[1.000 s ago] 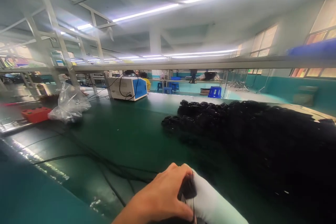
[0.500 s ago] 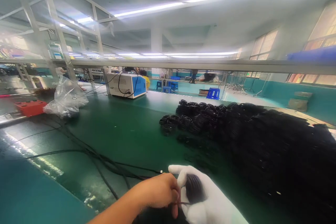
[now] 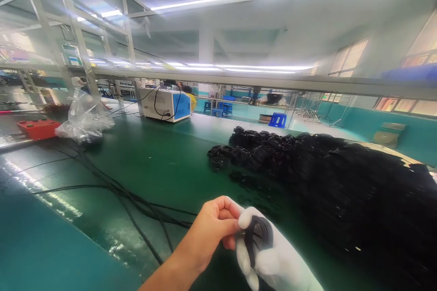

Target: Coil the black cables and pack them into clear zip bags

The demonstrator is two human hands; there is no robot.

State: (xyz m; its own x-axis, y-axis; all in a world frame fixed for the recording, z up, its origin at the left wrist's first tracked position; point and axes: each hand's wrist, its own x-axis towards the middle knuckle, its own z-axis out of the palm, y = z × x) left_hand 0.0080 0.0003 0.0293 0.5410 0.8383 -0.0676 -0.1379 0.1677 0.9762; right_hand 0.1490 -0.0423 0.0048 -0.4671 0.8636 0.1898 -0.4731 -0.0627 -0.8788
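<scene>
Low centre of the frame: the right hand [image 3: 273, 254], wearing a white glove, is cupping a small coil of black cable [image 3: 258, 238], fingers curled around it with the thumb lying over the top edge. The left hand [image 3: 213, 227], bare, is coming in from the lower left and pressing against the coil's left side, fingers bunched in a narrow pinch; whether it is actually gripping a strand cannot be told, since the contact is hidden behind the glove's thumb. Both hands are hovering above the green work surface [image 3: 153, 163], which is running from the lower left up toward the centre. Across the right half of the frame a big heap of black cable coils [image 3: 341, 182] is lying on the surface, with a few separate coils [image 3: 218, 152] sitting just at its left edge. Loose black cords [image 3: 129, 198] are trailing over the surface from the left toward the hands. Upper left: a crumpled clear plastic bag [image 3: 85, 120] is resting on the surface, a red box [image 3: 37, 128] beside it at the frame's left edge. Behind, left of centre, a white and blue machine [image 3: 167, 105] is standing with a black cable looped over its side.
</scene>
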